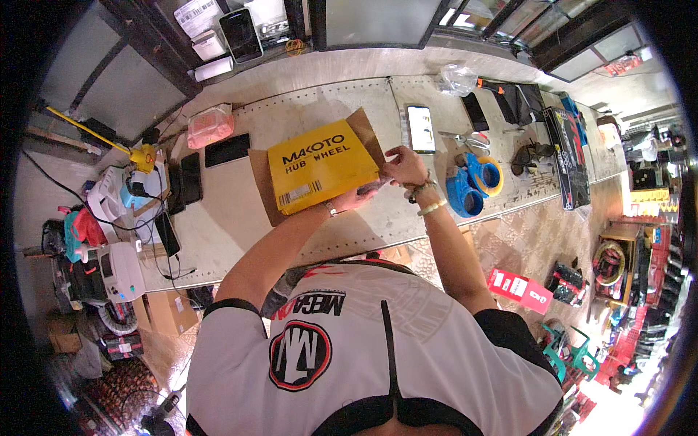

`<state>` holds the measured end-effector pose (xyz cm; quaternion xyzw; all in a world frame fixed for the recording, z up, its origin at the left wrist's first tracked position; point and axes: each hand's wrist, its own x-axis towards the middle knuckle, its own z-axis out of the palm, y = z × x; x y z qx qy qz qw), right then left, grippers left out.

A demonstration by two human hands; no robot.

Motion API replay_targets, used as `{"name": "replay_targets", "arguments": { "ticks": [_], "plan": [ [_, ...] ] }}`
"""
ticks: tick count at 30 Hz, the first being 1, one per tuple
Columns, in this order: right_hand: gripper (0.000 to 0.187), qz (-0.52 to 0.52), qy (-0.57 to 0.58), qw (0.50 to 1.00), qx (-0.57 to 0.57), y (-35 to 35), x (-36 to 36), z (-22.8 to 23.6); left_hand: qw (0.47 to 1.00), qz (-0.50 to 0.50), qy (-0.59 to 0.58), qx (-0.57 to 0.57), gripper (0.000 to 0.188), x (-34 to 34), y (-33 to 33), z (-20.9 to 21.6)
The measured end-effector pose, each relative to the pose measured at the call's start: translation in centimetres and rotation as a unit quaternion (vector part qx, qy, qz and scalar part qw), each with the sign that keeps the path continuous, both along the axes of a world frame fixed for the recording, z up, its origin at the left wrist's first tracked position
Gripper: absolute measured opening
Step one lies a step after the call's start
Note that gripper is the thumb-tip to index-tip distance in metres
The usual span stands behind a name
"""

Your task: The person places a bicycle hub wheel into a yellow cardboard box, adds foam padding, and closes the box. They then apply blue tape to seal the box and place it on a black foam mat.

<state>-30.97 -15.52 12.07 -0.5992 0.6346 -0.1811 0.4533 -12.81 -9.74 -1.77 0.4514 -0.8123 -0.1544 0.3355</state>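
A yellow cardboard box with dark printing and a barcode lies on the worktable, brown cardboard showing behind its left side and upper right corner. My left hand grips the box at its near right corner, the fingers partly hidden along the side. Just beyond the right edge of the box, my right hand has its fingers bent and pressed together. Whatever those fingers pinch is too small to make out. Beaded bracelets circle my right wrist.
Right of my hands stand blue tape dispensers with a yellow tape roll, near scissors and a lit phone. Dark phones and a pink-wrapped bundle lie to the left. A long black box sits far right.
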Motion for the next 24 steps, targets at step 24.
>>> {"name": "replay_targets", "arguments": {
  "ticks": [24],
  "plan": [
    [0.032,0.169,0.19,0.953,-0.166,-3.1,2.0,0.1,0.993,0.115,0.005,-0.028,0.023,-0.8,3.6,5.9]
  ]
}}
